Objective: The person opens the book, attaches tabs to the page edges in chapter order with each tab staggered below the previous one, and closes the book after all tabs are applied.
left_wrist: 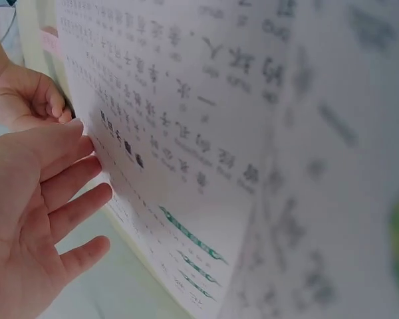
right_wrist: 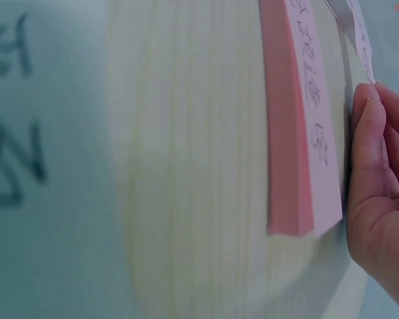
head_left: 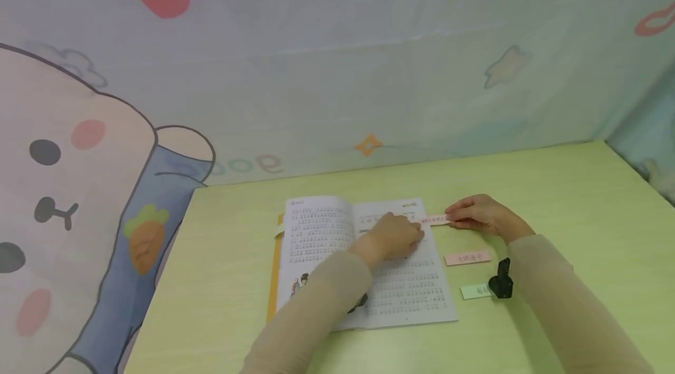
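An open book (head_left: 396, 298) with printed text lies on the table. My left hand (head_left: 391, 237) rests on its right page near the top; in the left wrist view that hand (left_wrist: 46, 199) has its fingers loosely extended by the page edge. My right hand (head_left: 482, 214) pinches the outer end of a pale pink sticky note strip (head_left: 436, 220) with handwriting on it. The strip's other end lies over the page's right edge, next to my left fingertips. In the right wrist view, thumb and fingers of the right hand (right_wrist: 382, 173) meet on the strip (right_wrist: 364, 43).
Below the right hand lies a pink sticky note pad (head_left: 467, 258) with handwriting. Nearer sits a green sticky note pad (head_left: 473, 292), partly hidden by the black wrist camera (head_left: 502, 285). A pale tab (head_left: 279, 228) sticks out at the book's left edge. A printed cloth (head_left: 316, 98) hangs behind the table.
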`<action>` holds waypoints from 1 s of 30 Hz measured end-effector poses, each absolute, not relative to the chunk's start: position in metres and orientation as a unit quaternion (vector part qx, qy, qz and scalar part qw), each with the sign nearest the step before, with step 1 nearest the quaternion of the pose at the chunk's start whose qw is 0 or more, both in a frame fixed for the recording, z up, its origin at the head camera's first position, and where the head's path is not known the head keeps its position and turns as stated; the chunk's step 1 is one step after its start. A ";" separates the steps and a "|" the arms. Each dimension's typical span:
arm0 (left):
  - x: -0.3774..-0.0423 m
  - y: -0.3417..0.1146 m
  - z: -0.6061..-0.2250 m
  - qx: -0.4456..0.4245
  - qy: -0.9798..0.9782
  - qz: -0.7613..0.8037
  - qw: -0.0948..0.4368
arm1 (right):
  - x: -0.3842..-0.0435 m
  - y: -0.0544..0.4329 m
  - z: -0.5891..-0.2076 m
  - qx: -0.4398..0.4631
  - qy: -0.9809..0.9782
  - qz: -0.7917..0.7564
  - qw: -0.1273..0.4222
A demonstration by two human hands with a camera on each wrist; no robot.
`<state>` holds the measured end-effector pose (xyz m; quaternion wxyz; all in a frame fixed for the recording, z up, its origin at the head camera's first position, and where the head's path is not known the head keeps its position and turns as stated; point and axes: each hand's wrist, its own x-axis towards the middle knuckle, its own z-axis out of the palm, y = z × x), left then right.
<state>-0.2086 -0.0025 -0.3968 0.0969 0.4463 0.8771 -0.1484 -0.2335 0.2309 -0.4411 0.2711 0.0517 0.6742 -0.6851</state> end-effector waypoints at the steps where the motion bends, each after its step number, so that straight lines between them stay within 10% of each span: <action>1: -0.208 -0.002 -0.396 0.450 0.876 -0.146 0.094 | -0.234 0.232 -0.441 0.047 0.673 -0.687 0.271; 30: -0.211 0.006 -0.407 0.408 0.898 0.000 0.162 | -0.232 0.226 -0.441 0.074 0.663 -0.692 0.275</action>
